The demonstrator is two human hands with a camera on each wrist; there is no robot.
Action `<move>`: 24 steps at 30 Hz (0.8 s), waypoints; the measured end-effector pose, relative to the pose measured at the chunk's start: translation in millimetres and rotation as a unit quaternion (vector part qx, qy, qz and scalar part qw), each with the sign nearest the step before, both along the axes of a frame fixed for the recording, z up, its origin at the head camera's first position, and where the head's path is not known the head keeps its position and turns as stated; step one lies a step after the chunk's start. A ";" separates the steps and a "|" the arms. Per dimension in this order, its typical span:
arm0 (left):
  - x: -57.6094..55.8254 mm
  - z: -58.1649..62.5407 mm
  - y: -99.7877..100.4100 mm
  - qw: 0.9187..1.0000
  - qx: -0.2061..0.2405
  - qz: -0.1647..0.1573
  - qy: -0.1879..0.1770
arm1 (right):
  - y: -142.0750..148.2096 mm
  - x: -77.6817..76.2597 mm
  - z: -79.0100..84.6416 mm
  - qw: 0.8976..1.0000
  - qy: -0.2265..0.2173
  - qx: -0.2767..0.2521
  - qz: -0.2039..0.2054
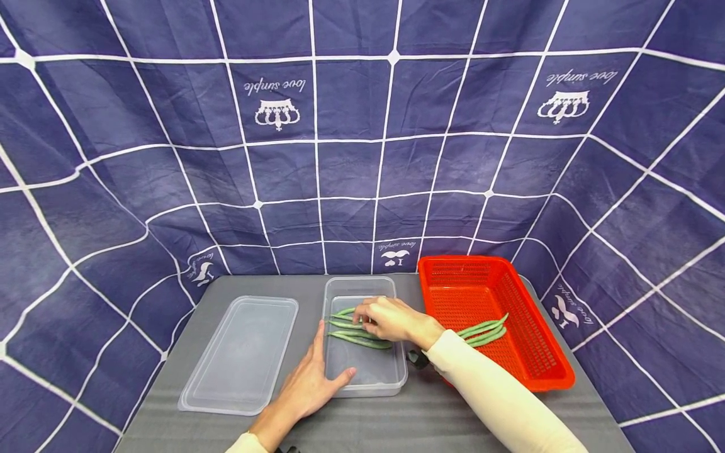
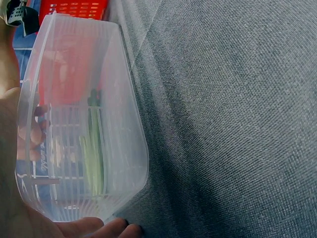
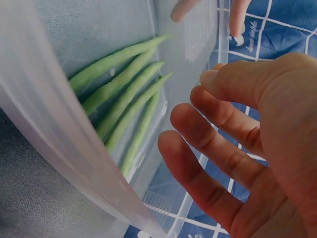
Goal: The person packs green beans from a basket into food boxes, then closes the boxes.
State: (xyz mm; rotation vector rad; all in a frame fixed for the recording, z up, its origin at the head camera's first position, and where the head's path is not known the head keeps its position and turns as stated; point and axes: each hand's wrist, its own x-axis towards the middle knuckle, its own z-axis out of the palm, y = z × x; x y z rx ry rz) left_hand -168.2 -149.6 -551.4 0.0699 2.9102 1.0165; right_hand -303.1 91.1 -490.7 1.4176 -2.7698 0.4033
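Several green beans [image 1: 359, 341] lie side by side in a clear plastic container [image 1: 368, 372]. Over them my right hand [image 1: 387, 319] hovers with loosely bent fingers. In the right wrist view that hand [image 3: 233, 134] has nothing between thumb and fingertips, and the beans [image 3: 121, 91] lie just beyond. My left hand [image 1: 311, 380] rests against the container's left side, its index finger straight along the wall and its thumb stretched over the near left corner. Seen low in the left wrist view, more left fingers [image 2: 111, 229] are at the container's base.
A red perforated basket [image 1: 540, 352] stands on the right with more green beans [image 1: 484, 333] in it, partly hidden by my right forearm. To the left lies a flat translucent lid [image 1: 243, 352] on the grey tabletop [image 1: 436, 418]. A blue checked cloth [image 1: 351, 170] surrounds the table.
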 end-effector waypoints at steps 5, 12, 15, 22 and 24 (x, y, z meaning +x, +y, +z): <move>-0.6 0.4 0.5 1.000 0.001 -0.003 0.005 | 4.3 3.3 3.7 1.000 0.001 0.002 -0.005; 0.3 -1.0 0.7 1.000 0.001 -0.003 0.004 | 14.5 8.7 10.6 1.000 -0.007 0.005 -0.021; 0.5 -1.5 0.5 1.000 0.000 -0.003 0.005 | 21.3 10.9 14.8 1.000 -0.011 0.003 -0.027; 0.5 -1.1 0.3 1.000 -0.003 -0.002 0.007 | 42.1 14.8 22.3 0.999 0.001 -0.007 -0.040; 0.5 -1.0 0.3 1.000 -0.003 -0.003 0.007 | 49.1 15.1 23.9 0.999 0.006 -0.012 -0.042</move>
